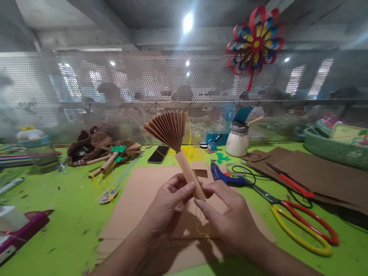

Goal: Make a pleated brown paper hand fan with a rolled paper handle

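A small paper fan (168,131) with brown pleats spreads out above a rolled paper handle (188,168). My left hand (172,201) pinches this handle between thumb and fingers, below its middle. At the handle's lower end, the thumb and fingers of my right hand (231,211) close on it too. The fan leans a little to the left, held above a stack of light brown paper sheets (137,193). Thin yellow string (205,232) hangs below the hands, and another strand shows beside the pleats.
Right of the sheets lie a blue glue gun (226,177), scissors (297,224) and a red-handled cutter (292,182) near dark brown paper (289,159). A phone (158,154), a jar (237,139) and paper rolls (109,164) sit farther back. A purple power strip (19,238) stands left.
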`<state>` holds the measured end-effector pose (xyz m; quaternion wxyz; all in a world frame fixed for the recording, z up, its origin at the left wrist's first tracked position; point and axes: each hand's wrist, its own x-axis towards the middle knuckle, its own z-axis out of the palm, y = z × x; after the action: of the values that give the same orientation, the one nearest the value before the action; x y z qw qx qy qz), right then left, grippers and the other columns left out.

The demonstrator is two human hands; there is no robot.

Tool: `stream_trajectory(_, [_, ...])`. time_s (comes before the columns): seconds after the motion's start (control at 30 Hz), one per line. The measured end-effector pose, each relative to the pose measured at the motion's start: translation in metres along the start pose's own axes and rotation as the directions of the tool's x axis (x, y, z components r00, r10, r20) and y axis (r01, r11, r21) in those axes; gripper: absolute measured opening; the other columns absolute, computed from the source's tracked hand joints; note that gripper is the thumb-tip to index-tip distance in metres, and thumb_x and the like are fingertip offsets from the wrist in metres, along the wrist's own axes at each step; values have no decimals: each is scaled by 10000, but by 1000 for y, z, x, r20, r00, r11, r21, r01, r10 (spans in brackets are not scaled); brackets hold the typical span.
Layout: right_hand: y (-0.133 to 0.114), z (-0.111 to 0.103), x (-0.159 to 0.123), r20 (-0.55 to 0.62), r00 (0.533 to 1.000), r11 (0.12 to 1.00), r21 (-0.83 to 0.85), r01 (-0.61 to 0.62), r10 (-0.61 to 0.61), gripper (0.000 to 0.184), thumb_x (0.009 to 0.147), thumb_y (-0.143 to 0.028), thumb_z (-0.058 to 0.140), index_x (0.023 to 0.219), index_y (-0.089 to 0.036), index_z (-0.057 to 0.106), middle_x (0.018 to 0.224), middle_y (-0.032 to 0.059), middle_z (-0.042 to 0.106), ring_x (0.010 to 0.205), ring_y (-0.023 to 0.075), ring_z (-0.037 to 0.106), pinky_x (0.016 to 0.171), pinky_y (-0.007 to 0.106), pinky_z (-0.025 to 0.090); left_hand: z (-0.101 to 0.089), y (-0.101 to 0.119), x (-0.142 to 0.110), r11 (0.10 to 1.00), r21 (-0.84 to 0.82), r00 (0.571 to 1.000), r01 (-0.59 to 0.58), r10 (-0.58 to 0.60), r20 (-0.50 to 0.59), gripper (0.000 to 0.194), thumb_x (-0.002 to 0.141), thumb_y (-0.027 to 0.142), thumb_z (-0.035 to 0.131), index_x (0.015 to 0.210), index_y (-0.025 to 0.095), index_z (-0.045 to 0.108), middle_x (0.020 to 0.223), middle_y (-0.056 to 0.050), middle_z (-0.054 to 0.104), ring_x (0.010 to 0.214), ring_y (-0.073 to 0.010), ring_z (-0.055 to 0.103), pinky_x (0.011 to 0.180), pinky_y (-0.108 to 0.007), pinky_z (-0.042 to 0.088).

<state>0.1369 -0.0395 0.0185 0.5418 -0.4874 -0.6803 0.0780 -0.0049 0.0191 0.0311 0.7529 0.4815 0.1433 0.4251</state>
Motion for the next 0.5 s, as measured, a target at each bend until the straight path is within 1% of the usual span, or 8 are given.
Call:
stream_trajectory(0.13, [2,1,-3,-27,999,999,-18,26,-27,63,824,-166,639,874,-156,675,820,50,649,802,202,596,725,338,448,1,-2,0,1000,-26,1000,-4,4,-23,121,810,163,684,909,112,637,837,-76,715,828,-195,691,867,-346,509])
stream_trajectory(0.2, [3,0,-4,-21,999,999,-7,38,-38,74,844,-173,613,873,-149,678,804,53,642,782,197,597,708,330,451,1,-2,0,999,-42,1000,0,-1,-27,153,800,158,697,937,117,643,832,-63,706,816,-194,691,891,-380,505])
stream_trajectory(0.27, [2,-1,-3,-11,999,999,14,36,-36,93,850,-172,600,879,-145,684,797,53,644,768,190,600,696,317,455,0,-2,0,998,-58,1000,6,-8,-30,210,781,150,716,981,129,654,822,-41,693,803,-187,687,887,-383,507])
stream_trajectory(0.33, [0,-2,-3,-10,1000,999,39,11,-11,89,837,-172,610,866,-148,691,786,48,653,750,182,603,685,304,456,0,-2,-1,998,-61,999,19,-21,-41,240,758,148,737,987,130,668,820,-32,680,802,-181,680,857,-352,514])
stream_trajectory(0.4, [-1,-3,-2,-3,999,997,74,-32,32,71,820,-179,626,831,-154,692,770,42,660,732,176,605,677,296,458,0,-1,-2,998,-50,998,30,-33,-46,219,743,153,749,950,122,683,820,-35,670,812,-176,667,833,-321,512])
stream_trajectory(0.5, [-2,-5,-2,35,994,984,137,-110,106,70,811,-202,636,792,-164,691,758,36,668,724,173,606,680,294,468,1,1,-2,998,-44,998,37,-39,-46,199,732,151,756,921,135,695,817,-25,658,812,-159,643,841,-309,500])
